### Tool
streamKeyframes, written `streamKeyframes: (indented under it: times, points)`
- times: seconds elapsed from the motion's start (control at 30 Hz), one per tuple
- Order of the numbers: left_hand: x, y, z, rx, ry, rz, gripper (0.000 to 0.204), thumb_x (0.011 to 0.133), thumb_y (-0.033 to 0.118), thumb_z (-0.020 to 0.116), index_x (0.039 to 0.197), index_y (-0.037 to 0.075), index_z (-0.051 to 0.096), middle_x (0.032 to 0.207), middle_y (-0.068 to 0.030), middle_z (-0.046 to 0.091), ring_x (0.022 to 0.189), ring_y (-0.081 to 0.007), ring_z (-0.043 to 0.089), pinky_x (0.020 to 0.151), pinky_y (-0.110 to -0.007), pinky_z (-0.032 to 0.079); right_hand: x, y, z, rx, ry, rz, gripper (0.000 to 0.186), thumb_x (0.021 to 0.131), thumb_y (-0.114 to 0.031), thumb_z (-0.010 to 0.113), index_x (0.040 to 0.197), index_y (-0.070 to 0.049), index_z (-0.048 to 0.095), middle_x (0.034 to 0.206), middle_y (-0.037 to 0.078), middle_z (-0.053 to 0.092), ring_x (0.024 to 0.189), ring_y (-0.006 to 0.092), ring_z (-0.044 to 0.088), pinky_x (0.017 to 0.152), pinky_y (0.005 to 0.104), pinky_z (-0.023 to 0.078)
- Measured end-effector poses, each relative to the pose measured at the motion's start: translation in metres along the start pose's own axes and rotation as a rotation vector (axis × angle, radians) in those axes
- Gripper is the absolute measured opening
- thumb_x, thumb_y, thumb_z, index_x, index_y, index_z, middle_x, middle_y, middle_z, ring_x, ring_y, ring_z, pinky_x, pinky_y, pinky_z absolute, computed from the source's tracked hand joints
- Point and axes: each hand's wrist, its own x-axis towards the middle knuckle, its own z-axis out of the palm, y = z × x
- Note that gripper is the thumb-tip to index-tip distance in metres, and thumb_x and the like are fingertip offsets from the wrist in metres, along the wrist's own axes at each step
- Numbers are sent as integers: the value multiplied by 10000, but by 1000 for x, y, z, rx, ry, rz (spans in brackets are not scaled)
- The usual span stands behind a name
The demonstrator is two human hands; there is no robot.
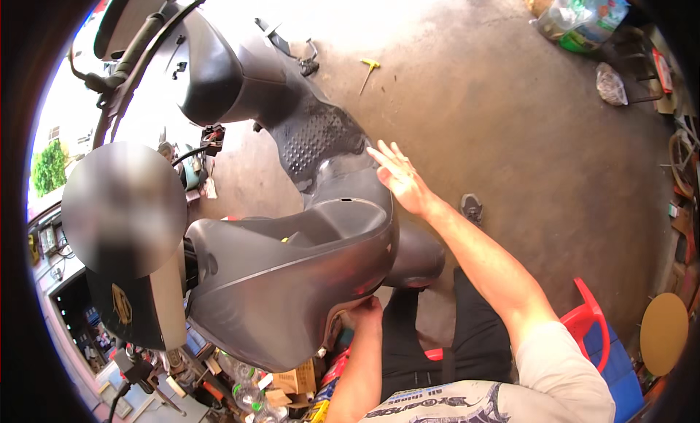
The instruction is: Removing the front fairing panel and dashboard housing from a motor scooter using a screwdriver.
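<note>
One dark scooter (pixel 284 292) stands in front of the person (pixel 467 407), whose right hand (pixel 406 184), its fingers (pixel 387 164) straight and loosely apart, is just beside the footboard (pixel 315 142), while the left hand (pixel 366 315) is at the scooter's lower edge, its grip too hidden to tell.

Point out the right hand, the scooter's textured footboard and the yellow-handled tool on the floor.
Right hand (pixel 405 188), head view: middle of the hand.
Textured footboard (pixel 313 146), head view: its raised bumps.
Yellow-handled tool (pixel 370 64), head view: its handle.
</note>
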Motion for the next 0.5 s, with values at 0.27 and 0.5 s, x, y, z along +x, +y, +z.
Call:
streamKeyframes:
  times: [0.27,0.5]
  points:
    - [-26,-12,22,12,158,62,209,851,401,568,939,215,607,856,48,648,719,-126,601,531,-233,444,16,40,28,-209,-141,-137,587,955,-414,500,1466,-166,350,1528,194,273,1430,401,194,1109,588,225]
    - [-52,-26,53,46,-20,173,321,928,324,538,1137,90,604,1115,-65,667,1038,-231,635,941,-365,524,80,27,-7,417,262,-241,549,997,-356,446,1483,-140,309,1552,173,223,1449,358,146,1157,488,135]
